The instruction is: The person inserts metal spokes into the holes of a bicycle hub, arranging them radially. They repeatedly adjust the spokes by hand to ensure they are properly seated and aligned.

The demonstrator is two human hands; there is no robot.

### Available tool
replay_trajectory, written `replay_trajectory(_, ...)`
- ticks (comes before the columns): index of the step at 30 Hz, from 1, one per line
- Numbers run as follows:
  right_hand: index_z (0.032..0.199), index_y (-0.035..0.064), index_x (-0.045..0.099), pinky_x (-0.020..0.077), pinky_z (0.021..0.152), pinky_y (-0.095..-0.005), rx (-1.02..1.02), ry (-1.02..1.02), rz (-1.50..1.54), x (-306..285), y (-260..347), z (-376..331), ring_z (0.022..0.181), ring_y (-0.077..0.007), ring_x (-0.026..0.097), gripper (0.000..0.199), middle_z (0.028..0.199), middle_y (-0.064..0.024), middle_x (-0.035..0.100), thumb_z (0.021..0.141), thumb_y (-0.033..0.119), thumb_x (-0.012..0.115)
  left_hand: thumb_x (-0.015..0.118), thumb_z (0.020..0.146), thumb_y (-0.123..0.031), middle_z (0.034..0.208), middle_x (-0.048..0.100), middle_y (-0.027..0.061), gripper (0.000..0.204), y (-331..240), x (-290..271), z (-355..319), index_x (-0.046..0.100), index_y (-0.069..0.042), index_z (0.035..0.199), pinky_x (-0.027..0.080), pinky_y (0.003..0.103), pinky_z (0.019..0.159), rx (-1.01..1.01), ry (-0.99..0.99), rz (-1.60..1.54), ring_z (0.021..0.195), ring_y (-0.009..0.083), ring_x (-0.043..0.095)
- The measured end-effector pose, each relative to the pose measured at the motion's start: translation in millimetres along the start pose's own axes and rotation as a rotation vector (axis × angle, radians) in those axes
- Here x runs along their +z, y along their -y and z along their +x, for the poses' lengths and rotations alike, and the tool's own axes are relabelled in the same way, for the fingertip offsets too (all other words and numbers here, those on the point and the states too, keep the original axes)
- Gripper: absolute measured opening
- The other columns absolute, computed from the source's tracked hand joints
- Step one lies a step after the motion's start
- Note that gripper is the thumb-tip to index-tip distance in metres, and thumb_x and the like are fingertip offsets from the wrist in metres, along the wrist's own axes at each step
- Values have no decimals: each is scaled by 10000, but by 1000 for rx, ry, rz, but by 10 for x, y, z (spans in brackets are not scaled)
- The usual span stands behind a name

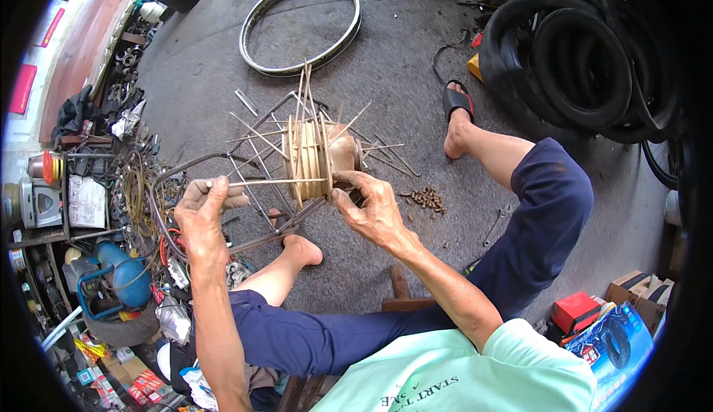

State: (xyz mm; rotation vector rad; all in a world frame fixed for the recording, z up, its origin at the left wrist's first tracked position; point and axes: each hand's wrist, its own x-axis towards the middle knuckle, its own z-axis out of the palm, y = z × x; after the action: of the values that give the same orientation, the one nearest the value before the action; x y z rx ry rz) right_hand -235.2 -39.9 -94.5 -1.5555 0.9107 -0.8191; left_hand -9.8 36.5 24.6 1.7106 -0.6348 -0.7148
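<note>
spokes fanned out from a tan wheel hub (321,156) that sat at the middle of the view, propped on a bent metal stand (223,189) over the grey concrete floor (401,70). far to the left, a cluttered shelf edge held a blue compressor (122,278), coils of wire and small boxes. next came the left hand (202,208), closed with its fingertips pinching the outer end of one long spoke (267,182) that ran level toward the hub. the person's bare foot (303,249) rested just below the stand. right of the hub, the right hand (368,208) curled around the hub's near side, fingers bent and pressing against its flange, thumb toward the spokes. a bare metal rim (301,24) lay flat on the floor well beyond the hub. a small heap of brown spoke nipples (425,199) lay just beside the right hand. further right, the other foot wore a black sandal (457,102), and a stack of black tyres (587,63) leaned at the far right. a red box (575,312) sat near the lower right corner.
</note>
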Motion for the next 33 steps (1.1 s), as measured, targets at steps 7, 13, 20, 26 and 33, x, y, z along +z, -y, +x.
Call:
replay_trajectory(7,1138,-42,656,585,729,-353,123,-5,22,-70,-15,-4,811,-258,734,340,930,-171,739,881,175,698,684,962,-151,737,698,116,209,289,296,-385,603,-13,828,540,275,558,74,-106,2,571,154,649)
replay_trajectory(13,1134,46,682,574,666,-365,-143,-179,-428,-175,-47,-22,800,-254,715,301,957,-136,709,868,180,725,734,925,-133,736,690,78,150,403,354,-368,671,-1,892,523,248,560,-16,37,-50,587,118,633)
replay_trajectory(20,994,135,723,529,614,-390,-285,-115,-718,-256,-205,-9,725,-281,668,157,805,-63,636,837,147,732,766,895,-129,750,683,28,259,446,549,-241,676,-2,1102,483,220,534,181,106,151,608,67,600)
replay_trajectory(26,933,108,683,528,626,-404,-291,-140,-720,-349,-352,-52,765,-267,665,150,818,-65,629,798,149,732,829,784,-89,762,668,36,499,487,684,-373,621,23,1223,491,240,583,260,116,491,607,90,594)
replay_trajectory(33,938,92,716,536,678,-415,-214,-59,-823,-380,-315,-15,764,-298,675,131,829,-81,664,833,171,704,791,792,-88,804,642,107,329,750,577,-344,694,57,1071,520,327,627,405,76,659,692,172,660)
